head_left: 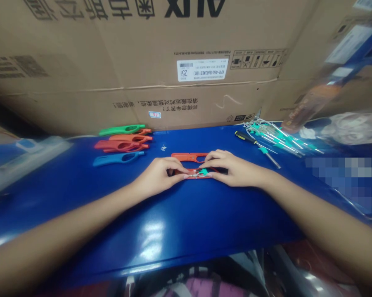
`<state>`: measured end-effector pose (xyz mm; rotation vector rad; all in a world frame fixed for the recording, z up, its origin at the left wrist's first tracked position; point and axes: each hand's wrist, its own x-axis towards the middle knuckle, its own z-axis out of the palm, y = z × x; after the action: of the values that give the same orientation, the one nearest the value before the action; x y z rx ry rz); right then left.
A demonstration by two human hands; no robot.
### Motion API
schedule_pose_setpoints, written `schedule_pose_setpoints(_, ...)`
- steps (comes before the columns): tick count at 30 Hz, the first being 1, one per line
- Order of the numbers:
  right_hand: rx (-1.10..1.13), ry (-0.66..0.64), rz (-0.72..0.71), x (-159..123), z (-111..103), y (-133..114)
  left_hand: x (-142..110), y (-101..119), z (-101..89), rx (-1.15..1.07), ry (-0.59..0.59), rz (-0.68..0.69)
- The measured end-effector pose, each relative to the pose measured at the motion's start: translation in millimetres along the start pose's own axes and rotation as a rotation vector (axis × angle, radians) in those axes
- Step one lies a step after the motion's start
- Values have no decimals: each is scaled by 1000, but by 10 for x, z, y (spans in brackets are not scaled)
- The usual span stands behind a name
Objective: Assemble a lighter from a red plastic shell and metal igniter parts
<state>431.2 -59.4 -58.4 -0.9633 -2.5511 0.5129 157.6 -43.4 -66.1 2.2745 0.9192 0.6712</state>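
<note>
Orange shell (190, 170) lying flat, hollow side up, right between the hands at the middle of the table, and it's close fingerwork now! Left hand (157, 175) has thumb and finger bent around its left part, grasping it; right hand (233, 167) grips towards the other end, beside the green piece (203, 171), though whether those fingertips pinch that piece too, I cannot tell. Pale wire (195, 175) runs along the hollow, and doing this well would mean one hand steadying the shell while the other presses gently, wire tucked inside the rim, nothing pinched across the edge. Just beyond lies a second orange shell (186, 156), partly behind the right fingers. Out left, coloured shells (119, 158) sit in a loose pile; out right, a screwdriver (246, 137) rests near a heap of metal rods (278, 136) with green ends, all on the blue table (179, 231) before a cardboard box (142, 74).
</note>
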Motion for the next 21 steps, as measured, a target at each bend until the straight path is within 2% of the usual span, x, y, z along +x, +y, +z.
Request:
schedule_pose_setpoints(9,-60,14,81,37,27,-71,-8,23,-38,51,-28,15)
schedule_pose_setpoints(14,25,43,138,65,60,-95,20,-14,-123,41,-110,29)
schedule_pose_setpoints(17,48,47,136,70,71,-109,39,-33,-148,43,-128,44)
schedule_pose_setpoints(21,109,112,213,86,108,-142,56,-8,-155,59,-142,47)
